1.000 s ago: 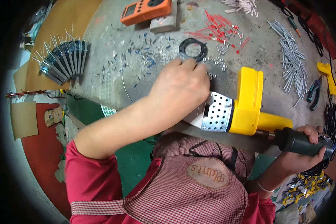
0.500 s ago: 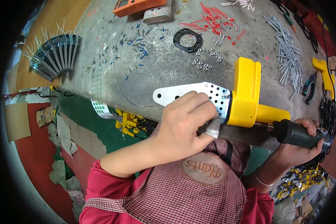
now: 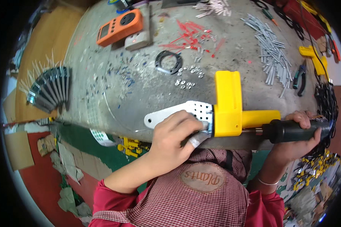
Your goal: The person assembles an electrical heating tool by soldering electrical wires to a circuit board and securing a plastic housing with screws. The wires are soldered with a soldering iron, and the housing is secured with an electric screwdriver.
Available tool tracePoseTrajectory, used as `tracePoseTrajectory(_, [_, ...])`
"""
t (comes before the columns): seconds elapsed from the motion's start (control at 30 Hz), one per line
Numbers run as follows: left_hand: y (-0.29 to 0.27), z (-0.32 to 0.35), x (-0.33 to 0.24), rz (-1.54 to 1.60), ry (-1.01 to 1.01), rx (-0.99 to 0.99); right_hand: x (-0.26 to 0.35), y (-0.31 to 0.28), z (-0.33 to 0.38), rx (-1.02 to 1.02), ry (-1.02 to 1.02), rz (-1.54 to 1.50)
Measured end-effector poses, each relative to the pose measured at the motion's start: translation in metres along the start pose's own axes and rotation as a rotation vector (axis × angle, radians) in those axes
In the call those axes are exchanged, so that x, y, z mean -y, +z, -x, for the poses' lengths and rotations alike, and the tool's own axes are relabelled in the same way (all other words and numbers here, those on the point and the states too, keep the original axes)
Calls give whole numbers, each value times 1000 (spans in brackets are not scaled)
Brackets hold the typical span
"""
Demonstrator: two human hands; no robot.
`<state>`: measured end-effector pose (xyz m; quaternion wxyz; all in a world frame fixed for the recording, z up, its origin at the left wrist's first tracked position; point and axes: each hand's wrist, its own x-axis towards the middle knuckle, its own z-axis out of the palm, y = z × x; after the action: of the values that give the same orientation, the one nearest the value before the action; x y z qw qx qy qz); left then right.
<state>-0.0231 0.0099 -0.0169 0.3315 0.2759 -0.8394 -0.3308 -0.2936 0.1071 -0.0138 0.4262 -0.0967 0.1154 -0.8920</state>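
My left hand point(image 3: 176, 136), with white tape on the thumb, is closed around the perforated base of a flat, tapering metal plate point(image 3: 161, 115). This plate joins a yellow plastic tool housing point(image 3: 228, 104) with a yellow handle part point(image 3: 260, 118) running off to the right. In my right hand point(image 3: 297, 145) lies a black power screwdriver point(image 3: 290, 131), held level with the fingers wrapped round it. Its bit point(image 3: 255, 131) points left at the lower right side of the housing; whether the tip sits on a screw is hidden.
Beyond the plate lie a black ring gasket point(image 3: 169, 62), scattered nuts point(image 3: 185, 84), red-sleeved wires point(image 3: 193, 36) and a pile of long screws point(image 3: 271, 53). An orange meter point(image 3: 120, 28) stands far left of centre. Finned black parts point(image 3: 51, 89) sit at left, cutters point(image 3: 300, 80) at right.
The whole view has shifted, so the table's things appear further left and mostly lower. Both hands keep their grips, with the screwdriver still against the housing's right side.
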Motion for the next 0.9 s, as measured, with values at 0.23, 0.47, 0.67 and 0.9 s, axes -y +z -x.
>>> tracePoseTrajectory(0.23, [-7,-4,-1,38,-194,79,-17,11,2,-251,11,-27])
tracePoseTrajectory(0.47, [-10,1,5,31,-169,200,-23,26,6,-350,-124,110])
tracePoseTrajectory(0.67, [-2,-12,-13,38,-120,105,-23,30,2,-378,-119,97])
tracePoseTrajectory(0.9, [-29,20,21,64,-251,78,63,29,-51,-102,-35,1160])
